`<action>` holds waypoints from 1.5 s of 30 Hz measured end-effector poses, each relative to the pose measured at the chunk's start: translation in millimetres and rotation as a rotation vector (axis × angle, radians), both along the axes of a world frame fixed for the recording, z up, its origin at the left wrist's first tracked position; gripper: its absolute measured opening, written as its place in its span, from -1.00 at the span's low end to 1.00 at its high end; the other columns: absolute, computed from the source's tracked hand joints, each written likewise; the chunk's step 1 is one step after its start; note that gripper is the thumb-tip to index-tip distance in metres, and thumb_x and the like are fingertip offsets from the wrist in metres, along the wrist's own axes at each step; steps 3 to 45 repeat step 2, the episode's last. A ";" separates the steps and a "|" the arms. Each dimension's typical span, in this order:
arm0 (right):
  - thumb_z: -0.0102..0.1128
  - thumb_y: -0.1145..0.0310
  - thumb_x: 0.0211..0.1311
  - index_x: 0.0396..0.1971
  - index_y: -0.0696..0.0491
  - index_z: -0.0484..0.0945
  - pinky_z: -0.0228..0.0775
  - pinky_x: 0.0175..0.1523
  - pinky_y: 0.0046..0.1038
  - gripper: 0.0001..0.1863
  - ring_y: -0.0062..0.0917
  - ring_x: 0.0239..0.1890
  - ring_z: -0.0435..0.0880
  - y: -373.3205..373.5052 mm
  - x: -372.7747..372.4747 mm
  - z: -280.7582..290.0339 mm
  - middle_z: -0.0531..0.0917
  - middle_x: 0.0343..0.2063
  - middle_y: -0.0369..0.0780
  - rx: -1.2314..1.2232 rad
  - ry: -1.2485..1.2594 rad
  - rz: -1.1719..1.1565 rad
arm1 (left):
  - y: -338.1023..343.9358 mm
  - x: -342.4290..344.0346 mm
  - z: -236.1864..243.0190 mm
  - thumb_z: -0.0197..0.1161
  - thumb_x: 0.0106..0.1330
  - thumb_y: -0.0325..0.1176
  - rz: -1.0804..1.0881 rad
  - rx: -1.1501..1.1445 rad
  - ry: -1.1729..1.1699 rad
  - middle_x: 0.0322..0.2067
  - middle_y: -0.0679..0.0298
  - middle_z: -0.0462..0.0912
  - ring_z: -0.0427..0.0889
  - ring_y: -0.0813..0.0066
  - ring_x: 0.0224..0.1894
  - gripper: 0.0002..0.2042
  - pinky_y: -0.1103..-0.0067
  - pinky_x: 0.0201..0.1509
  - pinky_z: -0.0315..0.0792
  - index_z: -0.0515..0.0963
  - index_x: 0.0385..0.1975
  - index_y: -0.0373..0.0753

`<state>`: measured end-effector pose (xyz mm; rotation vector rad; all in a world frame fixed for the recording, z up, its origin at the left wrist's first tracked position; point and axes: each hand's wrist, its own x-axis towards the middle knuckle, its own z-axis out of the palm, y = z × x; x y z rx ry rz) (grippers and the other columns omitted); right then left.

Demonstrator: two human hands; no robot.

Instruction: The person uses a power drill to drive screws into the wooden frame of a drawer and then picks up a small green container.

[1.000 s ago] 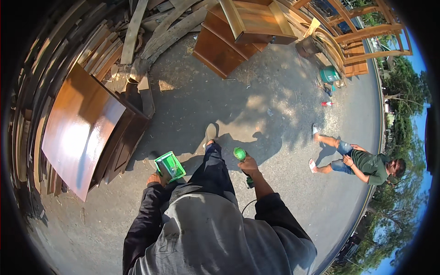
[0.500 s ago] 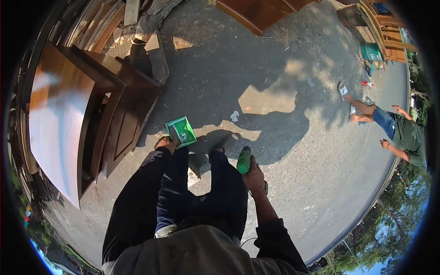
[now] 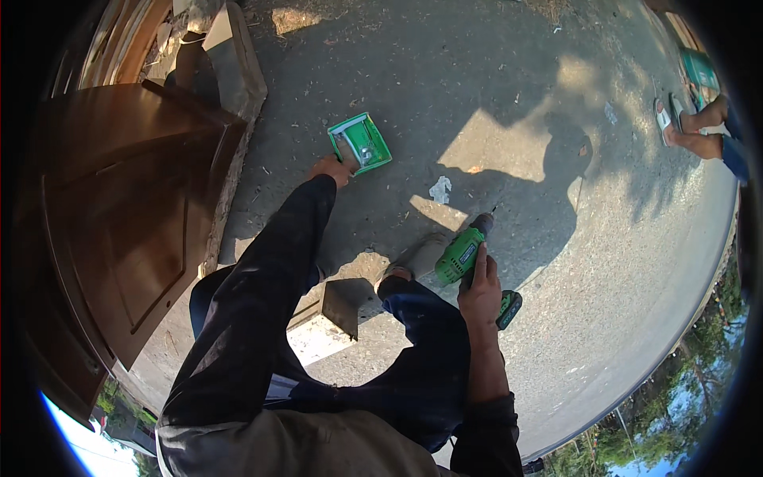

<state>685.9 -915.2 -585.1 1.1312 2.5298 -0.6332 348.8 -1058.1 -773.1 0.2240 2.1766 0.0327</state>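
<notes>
My left hand (image 3: 332, 169) grips the near-left edge of a small green tray (image 3: 381, 148), holding it out ahead of me over the pavement. Inside it lie small clear and whitish items too blurred to name. In my right hand (image 3: 481, 296) is a green cordless drill (image 3: 459, 256), its slim bit pointing ahead and to the right, its battery (image 3: 509, 308) showing beside my wrist. Between my bent legs stands a low wooden block (image 3: 340, 308) with a pale lit side.
Brown panelled wooden furniture (image 3: 119, 222) rises close on the left, with stacked planks (image 3: 131, 44) behind. A crumpled white scrap (image 3: 439, 189) lies on the pavement. At the far right are another person's legs (image 3: 703, 133) and a green container (image 3: 699, 67).
My left hand has carried the tray forward and right. The drill has come forward and right in my right hand. My legs have bent and spread, and the view has shifted lower.
</notes>
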 end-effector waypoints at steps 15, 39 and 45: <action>0.23 0.51 0.02 0.40 0.08 0.09 0.53 -0.09 -0.13 -0.13 -0.01 -0.12 0.61 9.1 3.0 -16.2 0.47 0.04 0.00 0.017 0.013 0.023 | 21.1 -4.1 -15.0 0.23 0.22 0.02 0.067 0.039 -0.113 0.04 -0.06 0.59 0.57 0.07 0.12 -0.46 0.27 0.21 0.40 0.54 0.06 -0.26; 0.23 0.51 0.02 0.40 0.08 0.09 0.53 -0.09 -0.13 -0.13 -0.01 -0.12 0.61 9.1 3.0 -16.2 0.47 0.04 0.00 0.017 0.013 0.023 | 21.1 -4.1 -15.0 0.23 0.22 0.02 0.067 0.039 -0.113 0.04 -0.06 0.59 0.57 0.07 0.12 -0.46 0.27 0.21 0.40 0.54 0.06 -0.26; 0.23 0.51 0.02 0.40 0.08 0.09 0.53 -0.09 -0.13 -0.13 -0.01 -0.12 0.61 9.1 3.0 -16.2 0.47 0.04 0.00 0.017 0.013 0.023 | 21.1 -4.1 -15.0 0.23 0.22 0.02 0.067 0.039 -0.113 0.04 -0.06 0.59 0.57 0.07 0.12 -0.46 0.27 0.21 0.40 0.54 0.06 -0.26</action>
